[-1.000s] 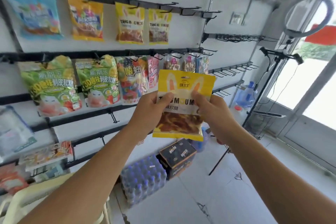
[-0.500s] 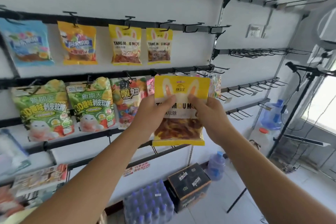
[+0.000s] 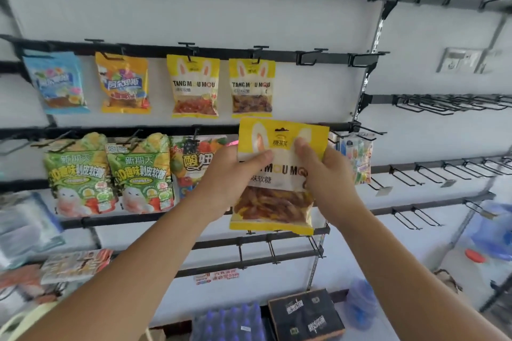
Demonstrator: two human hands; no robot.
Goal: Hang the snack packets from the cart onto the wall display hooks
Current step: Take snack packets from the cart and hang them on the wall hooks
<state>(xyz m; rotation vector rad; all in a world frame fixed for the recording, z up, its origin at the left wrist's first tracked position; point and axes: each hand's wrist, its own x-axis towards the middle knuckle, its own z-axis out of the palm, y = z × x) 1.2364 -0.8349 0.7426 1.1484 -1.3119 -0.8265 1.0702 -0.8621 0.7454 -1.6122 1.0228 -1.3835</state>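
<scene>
Before the wall display, at chest height: I hold a yellow snack packet (image 3: 279, 174) up in front of the middle rail.
Left hand: my left hand (image 3: 232, 177) grips the packet's left edge, thumb across its front, fingers behind it.
Right hand: my right hand (image 3: 327, 174) grips the right edge the same way, thumb on the white rabbit-ear print.
Packet material: glossy plastic film, flat and rectangular, yellow at top and bottom with a white band of dark lettering.
Packet contents: a clear window in the lower half shows orange-brown gummy strips.
Packet position: upright, tilted slightly, off any hook, just below two hanging packets of the same brand.
Same-brand packets: one (image 3: 194, 86) with reddish sweets in its window, one (image 3: 252, 86) with darker sweets, each hung on a black hook from the upper rail (image 3: 327, 56).
Free hooks: two black metal hooks (image 3: 310, 57) stand bare on that rail to the right of them.
Other packets, upper row: a light blue one (image 3: 56, 83) and an orange-yellow one (image 3: 123, 83), both shiny film.
Middle row: two green pouches (image 3: 110, 174) side by side, then a fruit-printed bag (image 3: 194, 163) partly behind my left hand.
Floor: a shrink-wrapped pack of blue-capped bottles (image 3: 230, 324) beside a black carton (image 3: 304, 315).
</scene>
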